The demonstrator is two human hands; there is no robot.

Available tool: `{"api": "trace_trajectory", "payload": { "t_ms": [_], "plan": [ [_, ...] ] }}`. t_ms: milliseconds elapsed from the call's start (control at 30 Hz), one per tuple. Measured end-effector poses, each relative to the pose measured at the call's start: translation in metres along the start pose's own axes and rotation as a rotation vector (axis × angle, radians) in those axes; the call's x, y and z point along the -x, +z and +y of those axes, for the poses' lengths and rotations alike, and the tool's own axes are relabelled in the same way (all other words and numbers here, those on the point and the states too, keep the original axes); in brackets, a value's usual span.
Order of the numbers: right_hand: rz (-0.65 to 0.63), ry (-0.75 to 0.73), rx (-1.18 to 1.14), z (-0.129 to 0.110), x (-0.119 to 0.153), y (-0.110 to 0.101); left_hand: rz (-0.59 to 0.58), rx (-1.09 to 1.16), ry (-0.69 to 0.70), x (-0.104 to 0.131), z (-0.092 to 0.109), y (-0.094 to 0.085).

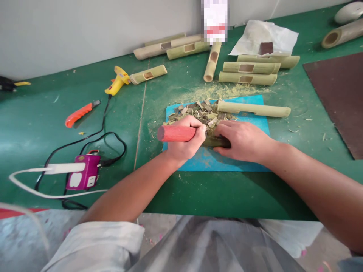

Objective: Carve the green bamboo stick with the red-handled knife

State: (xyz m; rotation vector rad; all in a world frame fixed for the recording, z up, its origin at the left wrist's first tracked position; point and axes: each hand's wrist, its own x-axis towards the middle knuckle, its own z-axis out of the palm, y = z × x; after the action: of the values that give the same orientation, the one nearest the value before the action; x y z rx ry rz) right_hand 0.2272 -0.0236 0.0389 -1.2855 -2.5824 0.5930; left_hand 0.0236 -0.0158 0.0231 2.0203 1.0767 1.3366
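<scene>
My left hand is closed around a thick red handle; the tool's working end is hidden behind my fingers, so its kind does not show. A dark bamboo tube lies on the blue mat, gripped by my right hand with thumb and fingers around its right end. My left fist is over the tube's left part. Just beyond both hands is a heap of bamboo chips. A pale bamboo tube rests across the mat's far right edge.
Cut bamboo tubes with windows lie along the back. To the left are a yellow glue gun, an orange utility knife and a purple power adapter with cables. A brown sheet is at right, white paper behind.
</scene>
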Motion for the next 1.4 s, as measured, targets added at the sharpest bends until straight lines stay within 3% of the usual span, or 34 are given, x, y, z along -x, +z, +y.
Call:
{"api": "trace_trajectory", "payload": {
  "t_ms": [400,633,767,900,1067,1400],
  "plan": [
    [0.008,-0.02,0.004,0.001,0.0,0.0,0.037,0.048,-0.037,-0.003,0.004,0.008],
    [0.022,-0.046,0.015,0.003,0.0,0.0,-0.071,-0.015,-0.08,-0.012,0.0,0.009],
    [0.059,0.02,0.002,0.003,0.0,0.004,-0.043,-0.006,-0.177,-0.015,-0.001,0.015],
    [0.102,-0.018,0.022,0.004,0.0,0.008,-0.02,0.021,-0.211,-0.02,0.001,0.021],
    [0.122,0.003,0.058,0.0,-0.002,0.01,-0.011,-0.036,-0.349,-0.029,-0.001,0.028],
    [0.14,-0.011,0.097,-0.003,-0.004,0.023,0.088,-0.005,-0.315,-0.022,0.001,0.033]
  ]
}}
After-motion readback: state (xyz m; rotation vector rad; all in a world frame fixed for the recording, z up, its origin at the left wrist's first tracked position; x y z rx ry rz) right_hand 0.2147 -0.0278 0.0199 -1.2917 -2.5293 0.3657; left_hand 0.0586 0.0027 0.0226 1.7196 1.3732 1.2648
